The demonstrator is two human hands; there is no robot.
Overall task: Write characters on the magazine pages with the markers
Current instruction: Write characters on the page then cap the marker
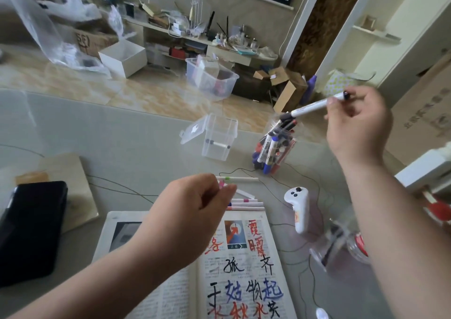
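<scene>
- Step: swapping markers, by my read. No writing is going on and neither hand is on the page.
- Right hand [358, 126]: raised at the right, fingers curled round the back end of a thick white marker [314, 106]. Its dark front end points down-left, just above the mouth of the marker jar [291, 145].
- I can't tell whether that marker is leaving the jar or going into it. The dark end looks capped, but blur leaves that unsure.
- Left hand [192, 204]: hovers over the top edge of the magazine [244, 257], fingers curled, pinching a small pink-and-white piece [222, 185]. It could be a thin pen or a cap; too blurred to say which.
- The magazine lies open on the glass table [122, 135], nearest the camera. Its right page already has rows of red, black and blue characters. The left page is mostly hidden under the left forearm.
- Thin white pens [246, 204] lie in a row just beyond the magazine's top edge. One with a green band [238, 179] lies a bit further out.
- A clear box [218, 135] with its lid open stands left of the jar, one marker inside it.
- Next move, if the thick marker is the pick: uncap it, which needs the left hand freed. Then bring the tip down to an unwritten patch.
- A white controller [298, 209] and thin cables lie just right of the magazine, so keep the right forearm clear of them on the way down.
</scene>
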